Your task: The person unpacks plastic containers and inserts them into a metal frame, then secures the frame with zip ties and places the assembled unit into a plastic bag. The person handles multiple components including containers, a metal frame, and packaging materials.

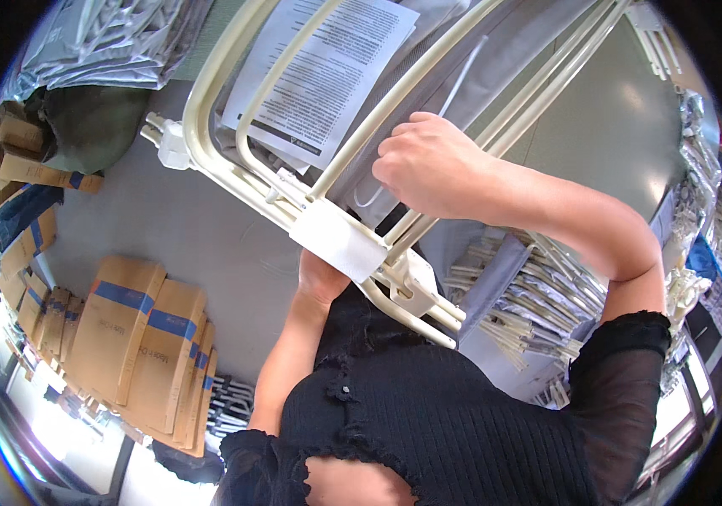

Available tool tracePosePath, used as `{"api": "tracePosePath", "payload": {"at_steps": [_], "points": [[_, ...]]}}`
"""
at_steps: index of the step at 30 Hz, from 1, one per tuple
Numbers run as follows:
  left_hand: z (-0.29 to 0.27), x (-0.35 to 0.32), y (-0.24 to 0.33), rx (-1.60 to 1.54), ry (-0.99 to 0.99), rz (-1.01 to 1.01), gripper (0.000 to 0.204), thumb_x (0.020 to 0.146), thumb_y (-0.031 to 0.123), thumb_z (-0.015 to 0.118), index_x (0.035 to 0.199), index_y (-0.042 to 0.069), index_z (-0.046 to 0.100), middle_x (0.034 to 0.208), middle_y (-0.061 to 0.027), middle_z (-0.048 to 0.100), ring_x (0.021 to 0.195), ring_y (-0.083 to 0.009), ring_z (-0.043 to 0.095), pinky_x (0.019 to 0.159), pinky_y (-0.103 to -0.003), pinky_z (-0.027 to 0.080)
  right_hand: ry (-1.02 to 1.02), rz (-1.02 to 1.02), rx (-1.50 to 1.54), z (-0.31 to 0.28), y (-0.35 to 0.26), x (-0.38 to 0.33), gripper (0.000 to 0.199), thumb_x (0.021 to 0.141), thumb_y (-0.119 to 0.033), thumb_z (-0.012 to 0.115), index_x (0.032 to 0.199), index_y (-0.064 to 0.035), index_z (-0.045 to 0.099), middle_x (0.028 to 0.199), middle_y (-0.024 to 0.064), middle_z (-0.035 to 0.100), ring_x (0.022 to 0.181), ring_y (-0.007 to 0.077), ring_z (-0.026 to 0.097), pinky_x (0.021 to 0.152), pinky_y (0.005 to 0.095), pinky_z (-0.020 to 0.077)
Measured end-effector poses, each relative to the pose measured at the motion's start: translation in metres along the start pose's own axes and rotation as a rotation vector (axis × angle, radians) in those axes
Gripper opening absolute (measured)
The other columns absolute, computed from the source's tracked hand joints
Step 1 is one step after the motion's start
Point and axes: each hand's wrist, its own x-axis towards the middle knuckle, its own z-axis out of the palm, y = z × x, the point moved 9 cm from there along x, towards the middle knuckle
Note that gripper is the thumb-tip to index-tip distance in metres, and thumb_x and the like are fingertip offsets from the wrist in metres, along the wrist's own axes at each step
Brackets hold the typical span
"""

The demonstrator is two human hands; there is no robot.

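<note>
I hold a folded cream metal frame (pixel 209 93) with grey fabric and white plastic joints up in front of me. My right hand (pixel 428 164) is closed around one of its cream tubes near the middle. My left hand (pixel 320 278) grips the frame from below, mostly hidden behind a white plastic block (pixel 337 238). A printed paper sheet (pixel 323 72) lies on the grey fabric inside the frame.
Several flat brown cardboard boxes with blue stripes (pixel 137 346) lean together on the grey floor at the lower left. More cream tube frames in bags (pixel 529 312) pile up at the right. Bagged grey items (pixel 99 42) lie at the top left.
</note>
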Motion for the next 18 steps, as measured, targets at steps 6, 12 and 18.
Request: {"api": "tracePosePath", "payload": {"at_steps": [6, 12, 18], "points": [[-0.007, 0.003, -0.001, 0.005, 0.116, -0.056, 0.036, 0.096, 0.04, 0.041, 0.112, 0.012, 0.058, 0.105, -0.0044, 0.065, 0.098, -0.0232, 0.063, 0.085, -0.041, 0.052, 0.019, -0.119, 0.209, -0.009, -0.014, 0.015, 0.006, 0.068, -0.01, 0.063, 0.062, -0.0073, 0.061, 0.067, 0.006, 0.062, 0.071, 0.0252, 0.063, 0.07, 0.036, 0.046], [-0.021, 0.01, -0.001, 0.044, 0.039, -0.096, 0.035, 0.097, 0.032, 0.044, 0.12, 0.008, 0.054, 0.114, -0.0041, 0.062, 0.101, -0.0206, 0.061, 0.088, -0.038, 0.051, -0.301, -0.134, 0.06, 0.06, -0.025, 0.031, 0.007, 0.071, -0.011, 0.061, 0.07, -0.0063, 0.067, 0.071, 0.0104, 0.066, 0.074, 0.0282, 0.066, 0.067, 0.0385, 0.0514], [-0.049, 0.015, 0.008, 0.185, 0.117, -0.128, 0.025, 0.097, 0.021, 0.049, 0.115, 0.005, 0.057, 0.101, -0.0035, 0.065, 0.087, -0.012, 0.066, 0.069, -0.023, 0.056, -0.661, 0.167, 0.125, 0.119, -0.015, 0.049, 0.026, 0.078, -0.022, 0.06, 0.095, -0.0043, 0.07, 0.098, 0.0165, 0.068, 0.096, 0.0302, 0.065, 0.08, 0.0404, 0.0514]]}}
